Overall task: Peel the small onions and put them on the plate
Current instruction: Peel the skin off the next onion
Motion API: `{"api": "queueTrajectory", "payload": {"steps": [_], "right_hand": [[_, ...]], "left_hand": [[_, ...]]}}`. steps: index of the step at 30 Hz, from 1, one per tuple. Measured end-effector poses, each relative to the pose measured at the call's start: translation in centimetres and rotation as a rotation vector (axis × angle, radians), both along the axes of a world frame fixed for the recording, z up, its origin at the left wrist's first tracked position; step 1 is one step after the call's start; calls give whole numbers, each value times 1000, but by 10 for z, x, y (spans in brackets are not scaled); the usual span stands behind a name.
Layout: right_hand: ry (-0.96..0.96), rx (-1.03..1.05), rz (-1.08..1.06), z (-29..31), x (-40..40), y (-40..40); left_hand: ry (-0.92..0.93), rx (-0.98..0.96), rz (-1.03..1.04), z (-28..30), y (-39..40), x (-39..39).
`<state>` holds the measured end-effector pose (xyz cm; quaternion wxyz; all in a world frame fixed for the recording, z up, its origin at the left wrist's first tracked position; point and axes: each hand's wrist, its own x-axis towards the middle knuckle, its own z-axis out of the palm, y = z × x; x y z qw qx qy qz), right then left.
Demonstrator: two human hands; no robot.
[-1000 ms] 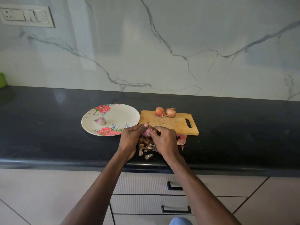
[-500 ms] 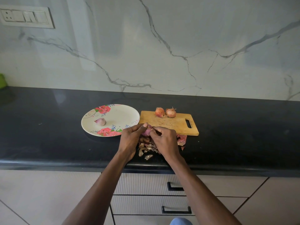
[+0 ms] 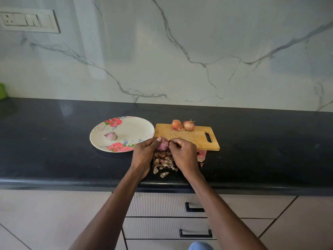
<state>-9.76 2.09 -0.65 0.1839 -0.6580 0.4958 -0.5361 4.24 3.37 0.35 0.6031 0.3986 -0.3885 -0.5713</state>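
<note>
desk (image 3: 54, 156): black, glossy stone top
plate (image 3: 137, 127): floral, left of centre, flat on the desk
cutting board (image 3: 194, 138): wooden, just right of the plate
peel scraps (image 3: 164, 166): heaped near the front edge

Plate (image 3: 126, 130) cream, red roses; counter (image 3: 54, 141) black; board (image 3: 189, 138) tan.

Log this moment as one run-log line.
step: peeling | left hand: holds onion | right hand: picks its skin | plate: one peeled onion | cutting board: two unpeeled
</note>
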Motion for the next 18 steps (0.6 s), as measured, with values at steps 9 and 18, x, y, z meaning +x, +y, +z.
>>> {"api": "queueTrajectory", "payload": {"steps": [9, 18], "right_hand": [[113, -150, -22, -1, 1, -1], [294, -181, -122, -4, 8, 2]], "left_hand": [[-11, -48, -34, 0, 2, 1], [-102, -111, -52, -2, 2, 0]]}}
